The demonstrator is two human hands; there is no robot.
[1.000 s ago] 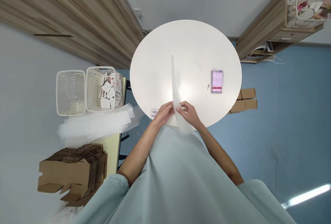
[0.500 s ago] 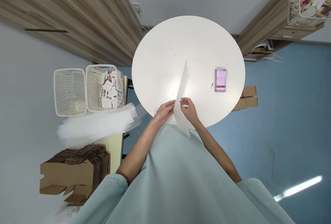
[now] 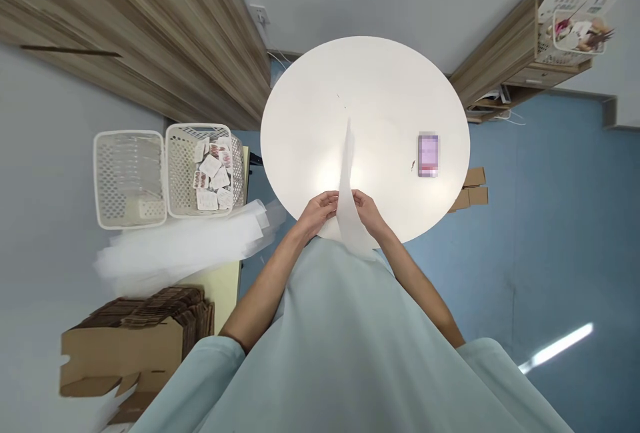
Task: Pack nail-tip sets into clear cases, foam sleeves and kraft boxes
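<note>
A thin, translucent white sheet (image 3: 349, 203) stands nearly edge-on between my hands, over the near edge of the round white table (image 3: 395, 86). My left hand (image 3: 319, 211) pinches it from the left with bent fingers. From the other side my right hand (image 3: 369, 213) grips it, its fingertips partly hidden behind the sheet. The sheet's lower end hangs against my light blue-green clothing, and its tip points to the table's middle.
A blurred purple-screened phone (image 3: 429, 155) lies on the table's right. At left are two white baskets, one of them (image 3: 173, 173) with small packets, a pile of white sheets (image 3: 185, 243) and stacked folded cardboard boxes (image 3: 125, 346). Small brown boxes (image 3: 475, 189) sit beyond the table's right edge.
The sheet has swung more upright, and its top has shifted slightly left. My right hand's fingers have gone from spread beside it to closed on it, partly behind it. The view has shifted slightly.
</note>
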